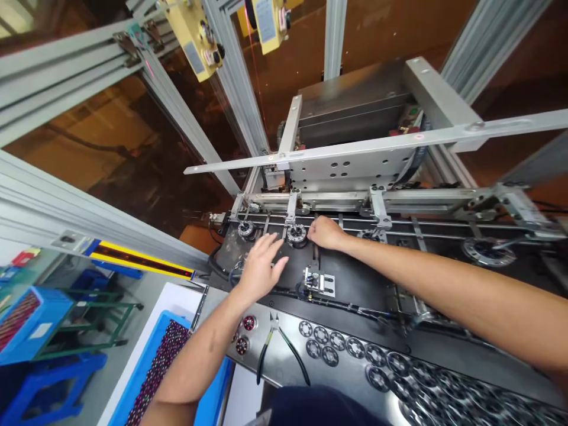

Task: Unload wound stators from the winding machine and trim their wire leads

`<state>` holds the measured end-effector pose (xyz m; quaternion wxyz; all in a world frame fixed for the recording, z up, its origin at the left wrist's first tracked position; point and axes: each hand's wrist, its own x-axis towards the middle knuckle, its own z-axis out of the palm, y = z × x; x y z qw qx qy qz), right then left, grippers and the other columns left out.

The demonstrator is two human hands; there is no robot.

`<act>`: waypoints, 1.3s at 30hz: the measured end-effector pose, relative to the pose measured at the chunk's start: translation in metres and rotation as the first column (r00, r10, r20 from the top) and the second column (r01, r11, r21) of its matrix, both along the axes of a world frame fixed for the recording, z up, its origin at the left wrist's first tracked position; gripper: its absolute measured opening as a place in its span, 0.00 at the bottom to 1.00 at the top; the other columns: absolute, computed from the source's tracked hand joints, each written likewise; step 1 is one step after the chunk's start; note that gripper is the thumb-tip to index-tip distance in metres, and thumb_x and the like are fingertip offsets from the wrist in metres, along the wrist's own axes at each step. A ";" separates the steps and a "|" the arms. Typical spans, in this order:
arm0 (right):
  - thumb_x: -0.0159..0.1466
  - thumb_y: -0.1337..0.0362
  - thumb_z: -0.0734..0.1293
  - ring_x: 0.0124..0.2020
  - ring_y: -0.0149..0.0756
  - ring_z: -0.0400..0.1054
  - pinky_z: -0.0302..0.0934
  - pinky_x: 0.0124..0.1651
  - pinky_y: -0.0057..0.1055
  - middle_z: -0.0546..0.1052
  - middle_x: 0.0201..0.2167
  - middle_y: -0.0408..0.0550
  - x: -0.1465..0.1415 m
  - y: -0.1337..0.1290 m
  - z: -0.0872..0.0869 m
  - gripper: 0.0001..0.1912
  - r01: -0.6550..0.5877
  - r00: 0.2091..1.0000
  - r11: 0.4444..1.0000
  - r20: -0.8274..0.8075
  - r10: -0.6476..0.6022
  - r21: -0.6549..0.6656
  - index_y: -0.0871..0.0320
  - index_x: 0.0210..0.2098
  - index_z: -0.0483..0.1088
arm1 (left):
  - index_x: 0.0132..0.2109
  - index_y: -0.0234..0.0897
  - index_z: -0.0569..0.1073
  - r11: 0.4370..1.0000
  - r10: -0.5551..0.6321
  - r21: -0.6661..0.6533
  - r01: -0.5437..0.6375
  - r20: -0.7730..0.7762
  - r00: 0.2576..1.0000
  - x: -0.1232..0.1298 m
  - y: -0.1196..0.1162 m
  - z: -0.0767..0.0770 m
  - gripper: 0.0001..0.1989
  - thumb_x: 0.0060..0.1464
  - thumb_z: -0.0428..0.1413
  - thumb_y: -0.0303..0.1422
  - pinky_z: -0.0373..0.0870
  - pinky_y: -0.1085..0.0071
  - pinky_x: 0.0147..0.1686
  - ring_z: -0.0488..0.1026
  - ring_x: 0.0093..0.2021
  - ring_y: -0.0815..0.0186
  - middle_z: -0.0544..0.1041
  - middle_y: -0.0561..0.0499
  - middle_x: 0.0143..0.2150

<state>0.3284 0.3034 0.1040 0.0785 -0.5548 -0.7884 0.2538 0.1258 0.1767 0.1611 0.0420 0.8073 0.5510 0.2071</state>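
My left hand (261, 265) hovers palm down over the black machine bed (346, 266), fingers spread and holding nothing. Just left of my right hand (326, 233) is a round, ring-shaped metal part (297, 235) on a station below a bracket arm (291, 207). The fingers of my right hand are curled closed beside that part's right edge; whatever is in them is hidden. Another round part (246, 229) sits at the station to the left. My right wrist partly covers a third (373, 235), and a larger ring (488, 251) lies beyond my forearm.
Cutting pliers (274, 324) lie on the metal ledge (293, 364) near me, beside several round slotted parts (355, 347) and a few red-wound ones (249, 322). A blue bin (146, 355) of small parts stands at left. A metal bar (355, 149) crosses above the stations.
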 end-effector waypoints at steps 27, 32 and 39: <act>0.68 0.55 0.70 0.39 0.36 0.74 0.70 0.45 0.37 0.78 0.39 0.46 0.010 -0.015 0.049 0.13 0.028 0.986 0.984 -0.156 -0.055 -0.173 0.61 0.42 0.74 | 0.70 0.35 0.59 0.959 -0.099 -0.284 0.007 -0.311 0.945 0.034 0.038 -0.033 0.36 0.55 0.59 0.26 0.58 0.46 0.68 0.54 0.74 0.45 0.54 0.36 0.75; 0.62 0.58 0.72 0.32 0.38 0.74 0.65 0.39 0.31 0.80 0.27 0.42 0.116 -0.060 0.088 0.09 0.018 0.995 0.995 -0.094 -0.027 -0.096 0.55 0.29 0.77 | 0.68 0.36 0.63 0.966 -0.066 -0.259 -0.007 -0.273 0.960 0.035 0.036 -0.033 0.36 0.53 0.61 0.24 0.54 0.43 0.69 0.49 0.75 0.43 0.53 0.36 0.75; 0.67 0.54 0.68 0.32 0.41 0.75 0.65 0.38 0.33 0.78 0.24 0.47 0.165 -0.052 0.048 0.19 0.291 0.956 0.955 0.067 -0.287 -0.060 0.57 0.24 0.74 | 0.58 0.36 0.74 0.990 -0.015 -0.143 -0.015 -0.209 0.978 0.037 0.035 -0.012 0.23 0.56 0.61 0.29 0.64 0.46 0.66 0.63 0.70 0.46 0.67 0.36 0.68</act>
